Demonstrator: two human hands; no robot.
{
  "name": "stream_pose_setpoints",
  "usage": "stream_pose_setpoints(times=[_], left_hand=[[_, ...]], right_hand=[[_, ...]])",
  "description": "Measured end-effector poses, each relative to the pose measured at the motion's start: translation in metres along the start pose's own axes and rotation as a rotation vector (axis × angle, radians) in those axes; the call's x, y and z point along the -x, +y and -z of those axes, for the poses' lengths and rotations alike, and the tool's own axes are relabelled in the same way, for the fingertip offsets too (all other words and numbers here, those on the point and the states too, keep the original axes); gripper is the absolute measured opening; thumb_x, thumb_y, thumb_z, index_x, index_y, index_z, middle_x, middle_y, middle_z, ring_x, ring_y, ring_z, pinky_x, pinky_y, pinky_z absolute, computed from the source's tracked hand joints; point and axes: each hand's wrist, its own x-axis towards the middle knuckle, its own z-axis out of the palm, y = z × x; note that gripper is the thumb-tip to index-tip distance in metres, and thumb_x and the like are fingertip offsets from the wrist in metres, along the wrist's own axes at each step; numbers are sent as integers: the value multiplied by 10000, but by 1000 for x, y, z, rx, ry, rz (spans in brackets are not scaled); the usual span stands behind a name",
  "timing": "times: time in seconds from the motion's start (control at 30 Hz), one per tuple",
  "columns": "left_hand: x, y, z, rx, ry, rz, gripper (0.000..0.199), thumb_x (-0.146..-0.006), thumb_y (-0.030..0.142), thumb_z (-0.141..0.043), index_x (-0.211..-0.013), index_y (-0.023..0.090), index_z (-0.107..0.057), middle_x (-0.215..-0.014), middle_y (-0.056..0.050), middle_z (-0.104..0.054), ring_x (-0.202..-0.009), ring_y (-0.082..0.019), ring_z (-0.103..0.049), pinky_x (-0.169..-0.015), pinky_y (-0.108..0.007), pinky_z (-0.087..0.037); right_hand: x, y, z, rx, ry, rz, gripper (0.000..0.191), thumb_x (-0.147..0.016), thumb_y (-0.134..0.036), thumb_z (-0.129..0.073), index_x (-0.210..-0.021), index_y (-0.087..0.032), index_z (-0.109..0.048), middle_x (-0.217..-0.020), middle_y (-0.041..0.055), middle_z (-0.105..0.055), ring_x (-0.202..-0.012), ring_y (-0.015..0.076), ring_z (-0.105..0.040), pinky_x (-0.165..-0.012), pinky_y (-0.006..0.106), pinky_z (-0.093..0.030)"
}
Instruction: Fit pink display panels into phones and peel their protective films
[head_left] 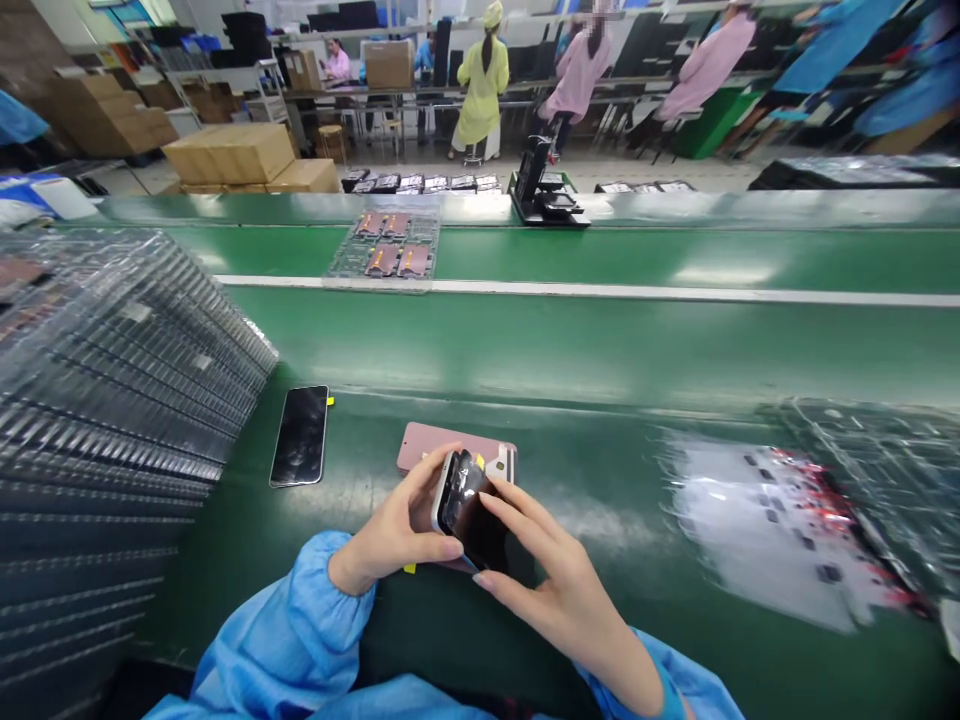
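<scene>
Head view: the left hand [394,530] and the right hand [559,590] are gripping a dark-screened smartphone [469,510] between them, fingers closing around its edges, with the handset tilting up and its pale frame showing toward the left hand. A rose-gold phone back [450,448] is lying flat just beyond both hands, partly under the held handset. A black-faced phone [300,435] with a yellow tab [330,401] is lying well left of the left hand, and a stack of clear plastic trays [112,400] is rising farther left. A blurred clear tray [810,520] is lying right of the right hand on the green tabletop [600,345]. Far beyond the hands, a tray of four rose-coloured phones [382,245] is sitting on the green surface. Count so far: one handset in the hands, one lying apart, four in the far tray; the stacked trays' contents are not showing clearly.
</scene>
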Motion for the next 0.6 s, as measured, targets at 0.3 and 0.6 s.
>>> stream_pose_setpoints(times=[0.3, 0.6], left_hand=[[-1, -4, 1, 36, -36, -14, 920, -644, 334, -886, -1454, 323, -450, -1464, -107, -510, -1380, -328, -443, -1140, -433, -360], [-1, -7, 2, 63, -57, -24, 925, -632, 308, -895, -1447, 333, -457, -1475, -106, -498, -1395, -332, -423, -1160, -459, -322]], right_hand=[[1, 2, -2, 47, -12, 70, 558, -887, -329, -666, -1414, -233, -510, -1442, 155, -534, -1279, 304, -571, -1011, 424, -546], [4, 4, -3, 118, -26, 101, 566, -895, -354, -653, -1421, -215, -494, -1450, 179, -519, -1292, 321, -555, -1004, 458, -545]])
